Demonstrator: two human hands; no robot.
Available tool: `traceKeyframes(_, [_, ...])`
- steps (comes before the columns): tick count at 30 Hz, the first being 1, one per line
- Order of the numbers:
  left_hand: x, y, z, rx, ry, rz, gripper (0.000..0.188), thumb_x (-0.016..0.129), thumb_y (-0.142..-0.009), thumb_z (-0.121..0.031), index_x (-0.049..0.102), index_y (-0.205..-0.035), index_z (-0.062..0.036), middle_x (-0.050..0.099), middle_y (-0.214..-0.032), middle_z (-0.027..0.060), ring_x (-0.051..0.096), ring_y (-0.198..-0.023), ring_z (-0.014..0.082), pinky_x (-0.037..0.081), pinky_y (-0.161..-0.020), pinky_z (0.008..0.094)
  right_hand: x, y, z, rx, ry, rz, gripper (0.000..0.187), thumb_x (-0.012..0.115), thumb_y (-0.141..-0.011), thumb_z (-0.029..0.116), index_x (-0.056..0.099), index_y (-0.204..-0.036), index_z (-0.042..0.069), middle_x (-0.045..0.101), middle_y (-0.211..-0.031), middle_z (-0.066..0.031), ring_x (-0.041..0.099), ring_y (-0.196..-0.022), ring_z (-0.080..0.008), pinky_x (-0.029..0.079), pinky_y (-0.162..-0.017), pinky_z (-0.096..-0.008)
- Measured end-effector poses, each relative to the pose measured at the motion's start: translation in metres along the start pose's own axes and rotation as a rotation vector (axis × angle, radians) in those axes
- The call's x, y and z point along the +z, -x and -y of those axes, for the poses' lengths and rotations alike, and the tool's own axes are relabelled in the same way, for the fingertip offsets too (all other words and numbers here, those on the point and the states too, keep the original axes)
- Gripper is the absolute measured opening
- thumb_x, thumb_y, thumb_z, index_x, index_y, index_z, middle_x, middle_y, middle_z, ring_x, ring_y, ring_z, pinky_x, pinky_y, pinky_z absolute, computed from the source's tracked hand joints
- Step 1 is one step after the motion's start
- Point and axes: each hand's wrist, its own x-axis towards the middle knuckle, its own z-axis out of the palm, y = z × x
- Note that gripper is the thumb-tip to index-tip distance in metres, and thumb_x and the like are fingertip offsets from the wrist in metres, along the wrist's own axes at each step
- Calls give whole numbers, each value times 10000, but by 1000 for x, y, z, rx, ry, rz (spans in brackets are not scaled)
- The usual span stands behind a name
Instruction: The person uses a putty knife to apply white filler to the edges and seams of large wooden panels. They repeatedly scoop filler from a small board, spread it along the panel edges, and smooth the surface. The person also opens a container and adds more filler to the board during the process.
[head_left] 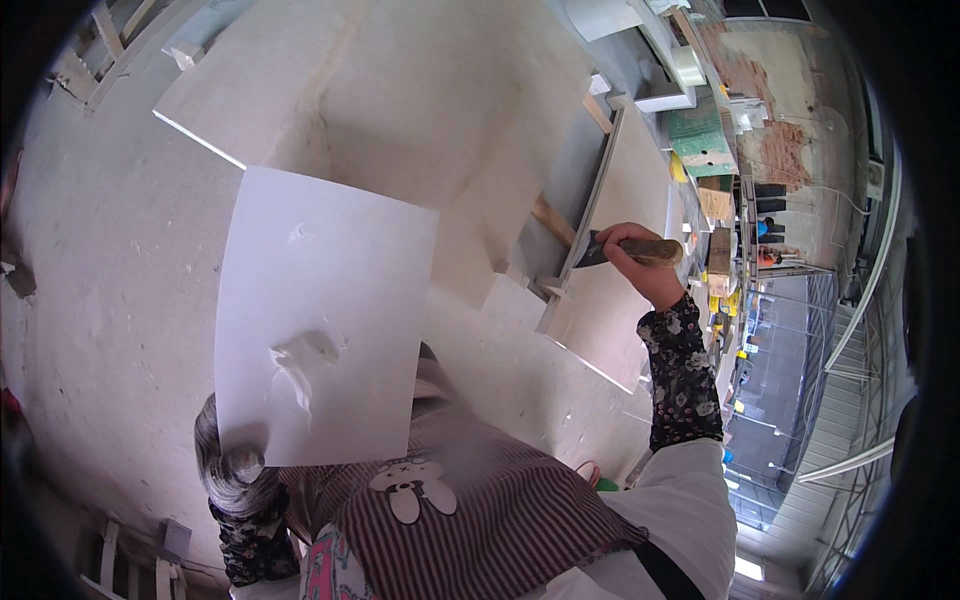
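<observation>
My left hand [243, 462] grips the lower left corner of a white sheet [325, 240], with the thumb on its face. The sheet is flat, thin and slightly bowed. A lump of white paste [292, 372] sticks to it, with small smears higher up. Out to the right, my right hand [640, 262] is closed round the wooden handle of a putty knife [655, 252]. Its dark blade [592, 250] points left, apart from the sheet. Beyond the sheet lies a large off-white panel [430, 110]; the sheet hides part of its near side.
Another pale panel [600, 325] lies to the right, below the knife. A wooden piece [553, 220] shows between the panels. Farther right are a green board [703, 140] and cardboard boxes [718, 255]. Grey concrete floor [130, 270] stretches along the left.
</observation>
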Motion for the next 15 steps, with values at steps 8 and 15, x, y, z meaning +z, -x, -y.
traceKeyframes(8, [14, 2, -2, -65, 72, -52, 1001, 821, -648, -530, 434, -1322, 100, 601, -1133, 172, 620, -973, 259, 532, -795, 344, -2, -12, -7, 31, 7, 76, 22, 618, -874, 24, 614, -857, 36, 655, -987, -29, 584, -934, -105, 474, -829, -255])
traceKeyframes(15, [27, -4, -8, -14, 19, -117, 975, 829, -640, -497, 449, -1304, 107, 614, -1098, 169, 623, -958, 255, 531, -819, 350, -3, -14, 3, 40, 117, 87, 11, 629, -842, 26, 641, -842, 26, 664, -913, -26, 598, -847, -101, 491, -749, -249])
